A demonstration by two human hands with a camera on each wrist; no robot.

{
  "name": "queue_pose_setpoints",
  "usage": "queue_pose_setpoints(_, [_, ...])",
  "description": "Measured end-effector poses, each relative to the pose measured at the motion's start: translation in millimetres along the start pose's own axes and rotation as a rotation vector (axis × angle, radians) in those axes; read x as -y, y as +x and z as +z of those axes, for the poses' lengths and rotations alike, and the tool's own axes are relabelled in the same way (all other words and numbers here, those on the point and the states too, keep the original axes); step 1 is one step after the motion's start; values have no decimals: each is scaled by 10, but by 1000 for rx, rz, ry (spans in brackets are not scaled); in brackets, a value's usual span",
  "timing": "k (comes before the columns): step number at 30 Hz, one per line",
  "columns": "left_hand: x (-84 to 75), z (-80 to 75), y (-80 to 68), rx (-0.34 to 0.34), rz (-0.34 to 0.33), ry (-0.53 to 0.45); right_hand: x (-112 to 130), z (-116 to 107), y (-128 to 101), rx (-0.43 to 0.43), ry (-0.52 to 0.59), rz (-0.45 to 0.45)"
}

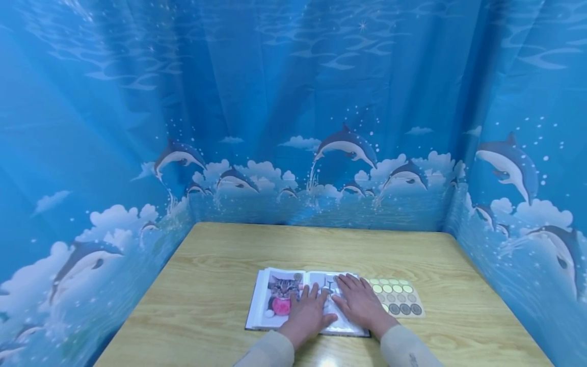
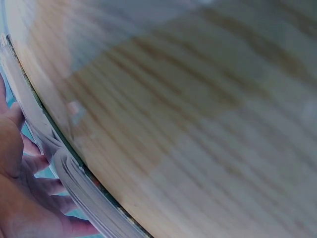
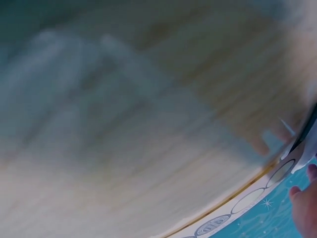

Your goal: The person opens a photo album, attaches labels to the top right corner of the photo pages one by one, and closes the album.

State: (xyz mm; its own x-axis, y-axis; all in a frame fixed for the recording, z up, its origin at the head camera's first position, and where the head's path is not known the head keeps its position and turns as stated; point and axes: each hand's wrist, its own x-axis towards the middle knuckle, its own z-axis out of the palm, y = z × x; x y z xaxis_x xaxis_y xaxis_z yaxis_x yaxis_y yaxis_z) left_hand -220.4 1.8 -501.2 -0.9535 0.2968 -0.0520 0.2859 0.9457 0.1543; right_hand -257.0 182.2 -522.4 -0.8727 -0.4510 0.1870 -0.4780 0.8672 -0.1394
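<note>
An open album (image 1: 279, 300) lies on the wooden table (image 1: 220, 260), near the person's edge and about midway across. Both hands rest flat on it, side by side. The left hand (image 1: 308, 312) lies across the middle of the album, its fingers straight and slightly spread, with the fingertips just beside a cat photo (image 1: 283, 291) on the left page. The right hand (image 1: 359, 300) presses on the right page, fingers straight and a little fanned, thumb pointing toward the left hand. The thumbs sit near each other; I cannot tell whether they touch. A sticker sheet (image 1: 400, 300) with rows of round green and grey dots lies just right of the album, touching its edge beside the right hand. A blue dolphin curtain (image 1: 348, 148) closes in the table on three sides.
</note>
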Motion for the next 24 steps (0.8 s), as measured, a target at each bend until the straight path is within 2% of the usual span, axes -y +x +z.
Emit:
queue_pose_setpoints(9, [1, 24, 7, -2, 5, -13, -2, 35, 82, -14, -10, 21])
queue_pose_setpoints(15, [-4, 12, 1, -2, 4, -8, 23, 45, 106, -19, 34, 40])
queue_pose_setpoints(24, [11, 15, -12, -9, 13, 29, 93, 30, 136, 35, 3, 26])
